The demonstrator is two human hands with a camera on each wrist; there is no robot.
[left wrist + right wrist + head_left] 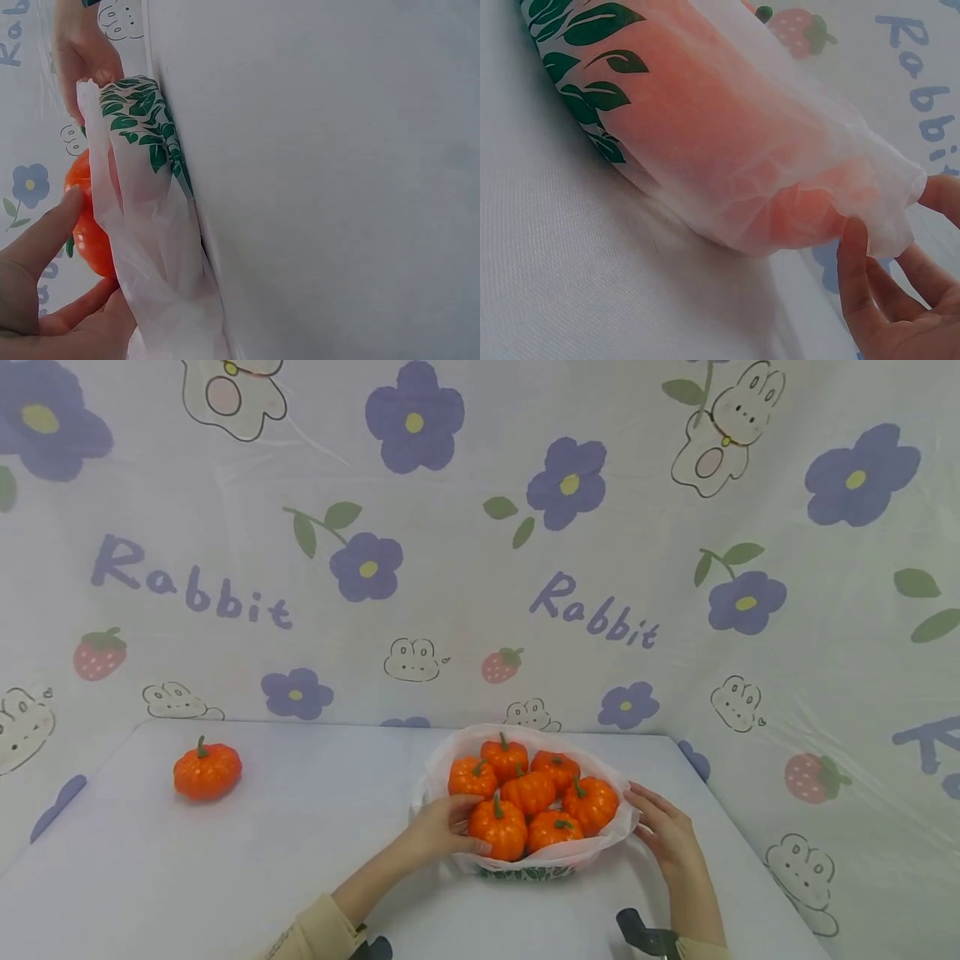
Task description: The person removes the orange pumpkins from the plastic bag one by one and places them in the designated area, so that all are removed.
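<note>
A white plastic bag (611,833) with a green leaf print lies on the table, its mouth rolled open, and several orange pumpkins (529,790) fill it. My left hand (442,828) rests against the bag's left rim. In the left wrist view its fingers (43,238) lie fairly straight and touch the front-left pumpkin (84,225) beside the bag (154,247). My right hand (664,832) is at the bag's right rim. The right wrist view shows my right hand's fingertips (857,259) spread and brushing the bag's (727,142) folded edge. One more pumpkin (207,770) sits alone at the table's left.
The white table (315,868) ends against a rabbit-and-flower printed cloth backdrop (480,568) that wraps the back and both sides. The lone pumpkin is well to the left of the bag.
</note>
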